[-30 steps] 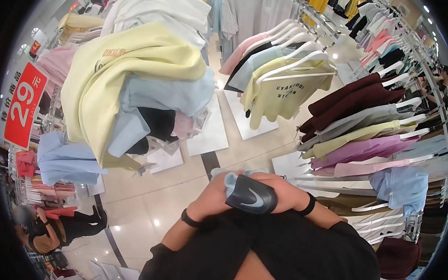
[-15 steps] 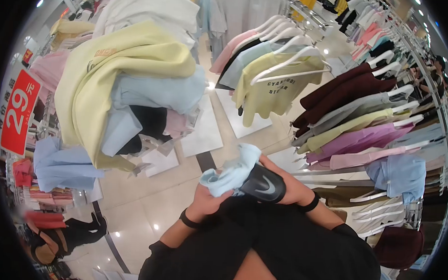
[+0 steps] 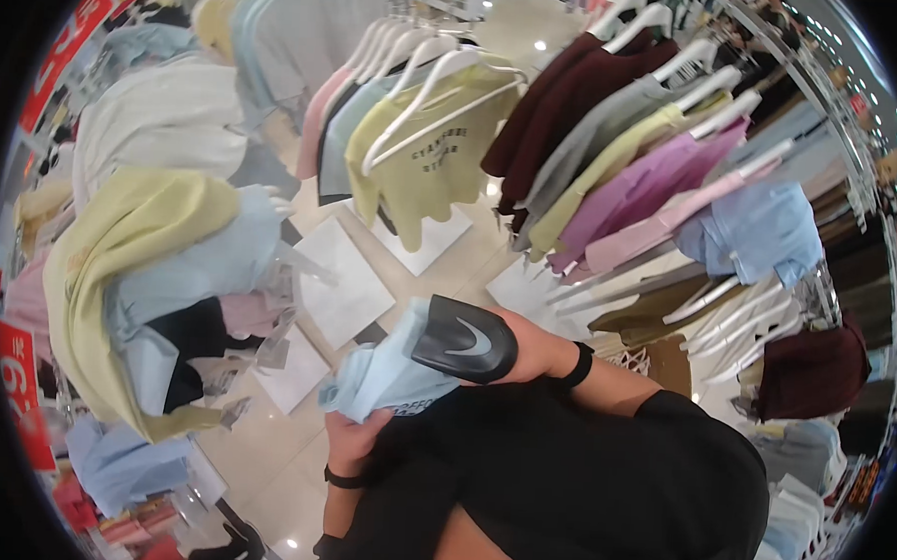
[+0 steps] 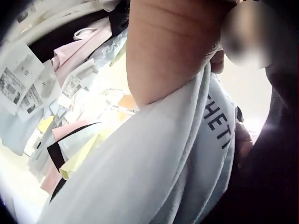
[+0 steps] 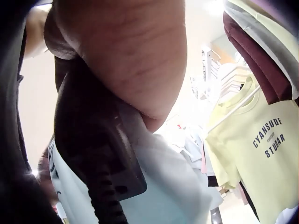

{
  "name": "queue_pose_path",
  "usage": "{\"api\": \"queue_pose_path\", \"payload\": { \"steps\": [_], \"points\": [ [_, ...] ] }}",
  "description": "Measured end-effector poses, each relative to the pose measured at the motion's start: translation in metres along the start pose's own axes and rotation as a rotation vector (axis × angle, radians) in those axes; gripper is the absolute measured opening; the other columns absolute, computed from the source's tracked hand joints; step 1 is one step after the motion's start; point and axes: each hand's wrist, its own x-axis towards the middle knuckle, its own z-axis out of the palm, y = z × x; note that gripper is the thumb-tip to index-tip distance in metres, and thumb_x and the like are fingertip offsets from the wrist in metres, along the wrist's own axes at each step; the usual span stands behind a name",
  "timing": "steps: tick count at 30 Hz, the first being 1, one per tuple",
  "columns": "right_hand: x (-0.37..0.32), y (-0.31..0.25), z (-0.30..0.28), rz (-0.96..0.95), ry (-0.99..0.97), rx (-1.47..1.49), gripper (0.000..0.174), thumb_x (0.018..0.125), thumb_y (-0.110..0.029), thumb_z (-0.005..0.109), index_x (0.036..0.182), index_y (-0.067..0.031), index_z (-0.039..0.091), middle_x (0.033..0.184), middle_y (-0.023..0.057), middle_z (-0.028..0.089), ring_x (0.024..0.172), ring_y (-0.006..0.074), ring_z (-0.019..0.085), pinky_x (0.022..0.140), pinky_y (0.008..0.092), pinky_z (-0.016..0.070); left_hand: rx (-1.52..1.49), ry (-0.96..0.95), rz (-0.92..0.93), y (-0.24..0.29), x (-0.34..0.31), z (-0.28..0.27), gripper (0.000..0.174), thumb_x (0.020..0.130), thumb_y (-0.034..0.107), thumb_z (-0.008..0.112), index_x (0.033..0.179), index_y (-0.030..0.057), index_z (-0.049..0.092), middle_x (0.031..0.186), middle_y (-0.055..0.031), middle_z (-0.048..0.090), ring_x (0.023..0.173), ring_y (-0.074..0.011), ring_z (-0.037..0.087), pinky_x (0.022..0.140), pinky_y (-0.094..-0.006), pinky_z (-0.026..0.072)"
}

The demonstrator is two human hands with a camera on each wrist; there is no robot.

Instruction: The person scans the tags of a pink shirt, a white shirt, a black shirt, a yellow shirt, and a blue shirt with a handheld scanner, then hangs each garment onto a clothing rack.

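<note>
A light blue garment (image 3: 379, 372) with dark lettering hangs bunched between both hands. The left hand (image 3: 353, 438) pinches its lower left edge, thumb on top; in the left wrist view the cloth (image 4: 140, 154) falls in folds below that hand (image 4: 175, 46). The right hand (image 3: 538, 349) grips a black object (image 3: 464, 341) with a pale curved mark, which lies against the garment's upper right end. A ribbed black cord (image 5: 106, 196) runs from the object in the right wrist view, beside the right hand (image 5: 126, 51). Most right fingers are hidden.
Ahead hang a yellow printed shirt (image 3: 429, 149) and other tops on white hangers. Maroon, grey and purple garments (image 3: 663, 174) line the right rack. At left are draped yellow (image 3: 152, 202) and white clothes (image 3: 160, 127). Tiled floor (image 3: 280, 463) lies between the racks.
The head view has turned right. The left hand has moved down and away from the right hand, and the light blue garment is more spread between them. The black object has stayed with the right hand.
</note>
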Motion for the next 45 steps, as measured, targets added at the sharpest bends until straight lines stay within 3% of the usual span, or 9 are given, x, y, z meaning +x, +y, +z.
{"api": "queue_pose_path", "payload": {
  "steps": [3, 8, 11, 16, 24, 29, 34, 38, 45],
  "points": [
    [-0.007, 0.0, -0.014, -0.043, -0.004, -0.055, 0.081, 0.077, -0.021, 0.088, 0.145, 0.0023, 0.051, 0.139, 0.0187, 0.062, 0.126, 0.0315, 0.061, 0.109, 0.0385, 0.0458, -0.009, 0.126, 0.047, -0.001, 0.001, -0.009, 0.079, 0.078, 0.003, 0.084, 0.145, -0.0017, 0.041, 0.137, -0.0138, 0.058, 0.132, -0.025, 0.054, 0.111, -0.0395, 0.043],
    [-0.022, -0.007, -0.021, -0.049, 0.096, -0.063, 0.081, 0.077, -0.023, 0.087, 0.145, 0.002, 0.051, 0.138, 0.0191, 0.063, 0.125, 0.0339, 0.062, 0.109, 0.0401, 0.046, 0.145, 0.0, 0.024, 0.018, 0.021, -0.008, 0.056, 0.083, 0.003, 0.079, 0.13, 0.0011, 0.05, 0.115, -0.0068, 0.061, 0.109, -0.0164, 0.059, 0.097, -0.0326, 0.0475],
    [-0.025, -0.011, -0.025, -0.126, 0.175, -0.13, 0.074, 0.075, -0.017, 0.091, 0.138, 0.0014, 0.057, 0.124, 0.013, 0.07, 0.11, 0.0208, 0.065, 0.101, 0.0346, 0.048, 0.207, 0.073, -0.135, 0.031, 0.025, 0.004, 0.042, 0.087, 0.009, 0.077, 0.122, 0.0005, 0.056, 0.104, -0.0043, 0.061, 0.099, -0.0133, 0.058, 0.091, -0.0295, 0.0469],
    [-0.034, 0.0, -0.032, -0.14, 0.194, -0.246, 0.078, 0.074, -0.024, 0.089, 0.139, 0.0017, 0.056, 0.131, 0.0179, 0.066, 0.117, 0.0313, 0.065, 0.105, 0.0389, 0.0479, 0.142, 0.05, -0.118, 0.023, 0.033, 0.009, 0.022, 0.098, 0.015, 0.066, 0.111, -0.0021, 0.061, 0.096, -0.0026, 0.061, 0.092, -0.0107, 0.056, 0.085, -0.0269, 0.045],
    [-0.037, -0.02, -0.028, -0.021, 0.233, -0.203, 0.071, 0.072, -0.023, 0.089, 0.132, 0.0008, 0.06, 0.122, 0.0172, 0.07, 0.109, 0.0342, 0.069, 0.099, 0.0396, 0.0507, 0.013, 0.202, 0.062, -0.002, 0.03, -0.007, 0.023, 0.103, 0.011, 0.056, 0.119, -0.0042, 0.062, 0.103, -0.0044, 0.064, 0.095, -0.0107, 0.056, 0.086, -0.0276, 0.044],
    [-0.034, -0.032, -0.022, -0.027, 0.29, -0.225, 0.07, 0.071, -0.013, 0.093, 0.132, 0.0027, 0.061, 0.121, 0.0134, 0.071, 0.11, 0.02, 0.068, 0.099, 0.0348, 0.0502, 0.04, 0.248, 0.075, 0.001, 0.021, -0.005, 0.014, 0.1, 0.014, 0.066, 0.103, 0.0009, 0.066, 0.09, 0.0027, 0.061, 0.085, -0.0084, 0.053, 0.076, -0.0272, 0.0431],
    [-0.041, -0.009, -0.023, 0.006, 0.351, -0.327, 0.071, 0.069, -0.014, 0.094, 0.13, 0.0009, 0.062, 0.12, 0.0119, 0.072, 0.108, 0.02, 0.069, 0.096, 0.0348, 0.0522, 0.109, 0.15, -0.018, 0.007, 0.007, -0.006, 0.01, 0.096, 0.012, 0.071, 0.101, 0.0037, 0.067, 0.086, 0.0041, 0.06, 0.081, -0.0067, 0.053, 0.073, -0.0255, 0.0428],
    [-0.041, 0.001, -0.034, -0.048, 0.18, -0.523, 0.069, 0.068, -0.015, 0.094, 0.128, -0.001, 0.063, 0.119, 0.0111, 0.071, 0.106, 0.0226, 0.069, 0.096, 0.0362, 0.0519, 0.032, 0.087, -0.092, 0.017, -0.003, -0.003, 0.012, 0.096, 0.01, 0.072, 0.104, 0.0051, 0.065, 0.085, 0.006, 0.059, 0.079, -0.0052, 0.052, 0.072, -0.024, 0.0431],
    [-0.037, 0.004, -0.029, -0.052, 0.17, -0.546, 0.048, 0.073, -0.016, 0.09, 0.115, -0.0032, 0.072, 0.11, 0.0099, 0.073, 0.098, 0.0249, 0.07, 0.09, 0.0374, 0.054, 0.06, 0.11, -0.109, 0.023, -0.017, 0.004, 0.02, 0.094, 0.014, 0.078, 0.105, 0.0049, 0.064, 0.091, 0.0036, 0.062, 0.084, -0.0045, 0.055, 0.074, -0.0235, 0.0464]
  ]
}}
